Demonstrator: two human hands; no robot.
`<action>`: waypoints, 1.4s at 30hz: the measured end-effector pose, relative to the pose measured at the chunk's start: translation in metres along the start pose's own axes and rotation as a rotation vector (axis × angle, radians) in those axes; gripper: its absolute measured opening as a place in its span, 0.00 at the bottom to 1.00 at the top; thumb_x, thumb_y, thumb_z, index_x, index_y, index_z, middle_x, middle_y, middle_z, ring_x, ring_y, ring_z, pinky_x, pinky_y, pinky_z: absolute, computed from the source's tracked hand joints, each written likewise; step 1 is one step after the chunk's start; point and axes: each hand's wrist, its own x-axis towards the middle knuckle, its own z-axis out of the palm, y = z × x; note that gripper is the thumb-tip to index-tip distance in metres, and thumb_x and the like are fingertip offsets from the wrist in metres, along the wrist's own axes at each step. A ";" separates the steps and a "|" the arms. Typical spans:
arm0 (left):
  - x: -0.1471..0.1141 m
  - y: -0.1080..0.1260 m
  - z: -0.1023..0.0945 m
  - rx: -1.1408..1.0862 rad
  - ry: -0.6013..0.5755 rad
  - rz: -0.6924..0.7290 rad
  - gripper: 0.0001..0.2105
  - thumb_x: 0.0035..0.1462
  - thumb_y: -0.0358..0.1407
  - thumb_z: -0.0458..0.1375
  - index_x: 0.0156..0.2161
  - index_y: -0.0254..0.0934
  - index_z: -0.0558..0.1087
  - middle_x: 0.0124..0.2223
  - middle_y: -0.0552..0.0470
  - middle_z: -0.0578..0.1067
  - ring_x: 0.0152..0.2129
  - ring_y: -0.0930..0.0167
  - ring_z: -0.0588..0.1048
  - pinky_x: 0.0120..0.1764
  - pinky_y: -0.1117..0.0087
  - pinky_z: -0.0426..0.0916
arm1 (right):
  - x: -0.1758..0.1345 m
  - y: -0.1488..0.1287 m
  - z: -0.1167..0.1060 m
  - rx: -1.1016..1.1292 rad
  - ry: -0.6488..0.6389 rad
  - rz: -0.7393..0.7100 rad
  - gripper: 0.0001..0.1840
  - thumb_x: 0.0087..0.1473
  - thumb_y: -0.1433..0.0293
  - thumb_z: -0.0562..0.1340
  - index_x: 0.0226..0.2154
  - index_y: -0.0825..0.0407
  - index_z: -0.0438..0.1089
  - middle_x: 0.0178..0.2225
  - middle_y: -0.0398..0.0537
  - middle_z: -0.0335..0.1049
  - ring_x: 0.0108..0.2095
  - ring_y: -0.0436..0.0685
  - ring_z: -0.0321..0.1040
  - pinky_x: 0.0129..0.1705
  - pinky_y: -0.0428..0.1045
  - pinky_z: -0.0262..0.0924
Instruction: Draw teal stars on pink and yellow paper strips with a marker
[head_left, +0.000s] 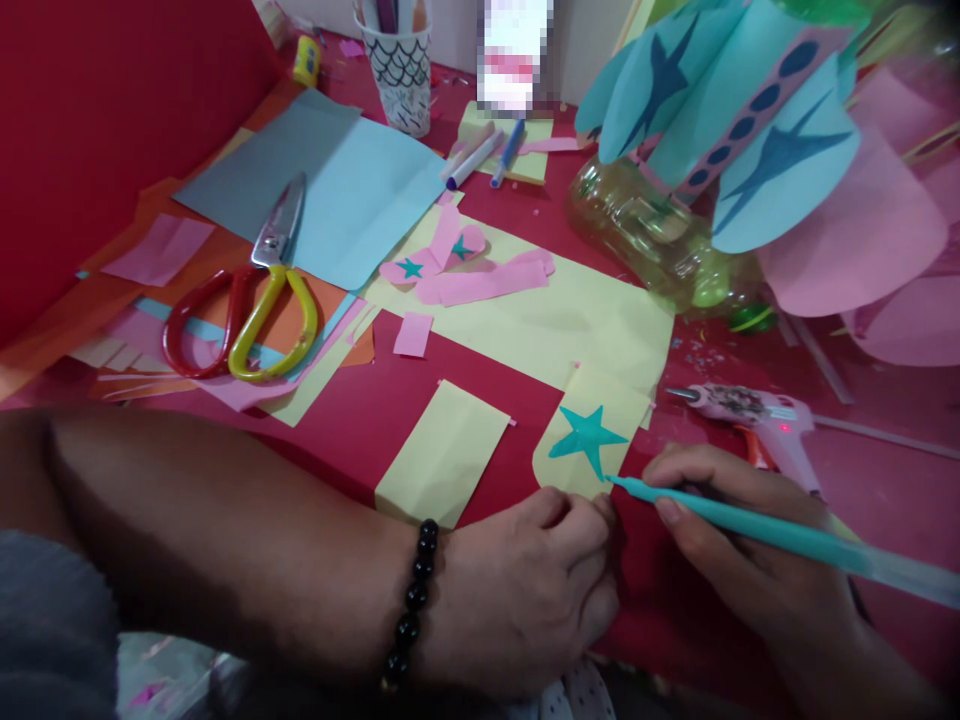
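Observation:
My right hand (pixel 739 535) grips a teal marker (pixel 795 533) in a writing hold. The marker's tip touches the lower point of a teal star (pixel 589 436) on a pale yellow paper piece (pixel 628 400) with one rounded end. My left hand (pixel 525 590), a black bead bracelet (pixel 416 596) at its wrist, is closed at the near edge of that piece; its fingertips are partly hidden. Left of it lies a plain yellow paper rectangle (pixel 450 450), its near end close to my wrist.
Red-and-yellow-handled scissors (pixel 274 290) lie on coloured paper at left, near a blue sheet (pixel 337 180). Pink cutouts (pixel 480 280) rest on a yellow sheet (pixel 615 330). A glue gun (pixel 757 410), its red light on, lies at right below a decorated plastic bottle (pixel 637 215). A patterned cup (pixel 401 80) stands behind.

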 end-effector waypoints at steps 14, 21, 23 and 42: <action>0.000 0.000 0.001 -0.003 0.016 0.001 0.11 0.63 0.35 0.50 0.44 0.31 0.71 0.50 0.36 0.73 0.48 0.57 0.69 0.43 0.59 0.68 | 0.001 0.000 0.001 -0.006 0.009 -0.030 0.03 0.55 0.70 0.60 0.33 0.48 0.69 0.26 0.40 0.72 0.23 0.50 0.69 0.24 0.45 0.61; 0.000 0.001 0.001 -0.010 0.033 -0.009 0.10 0.64 0.35 0.50 0.44 0.32 0.72 0.51 0.36 0.73 0.49 0.58 0.69 0.43 0.59 0.68 | -0.002 0.000 0.002 0.013 0.118 -0.005 0.04 0.56 0.71 0.59 0.36 0.47 0.68 0.32 0.44 0.73 0.32 0.54 0.72 0.31 0.46 0.65; 0.000 0.001 0.002 -0.010 0.034 -0.009 0.10 0.64 0.35 0.51 0.44 0.32 0.72 0.51 0.36 0.73 0.49 0.58 0.69 0.43 0.60 0.68 | -0.002 0.000 0.003 -0.010 0.125 -0.011 0.04 0.57 0.71 0.59 0.36 0.47 0.68 0.32 0.44 0.73 0.31 0.54 0.72 0.30 0.46 0.65; 0.000 0.001 0.005 -0.034 0.069 -0.016 0.10 0.62 0.35 0.52 0.43 0.33 0.73 0.43 0.41 0.75 0.45 0.57 0.69 0.50 0.46 0.66 | 0.004 -0.005 0.020 0.056 0.151 0.105 0.07 0.57 0.66 0.60 0.38 0.51 0.70 0.28 0.44 0.75 0.26 0.53 0.72 0.24 0.44 0.63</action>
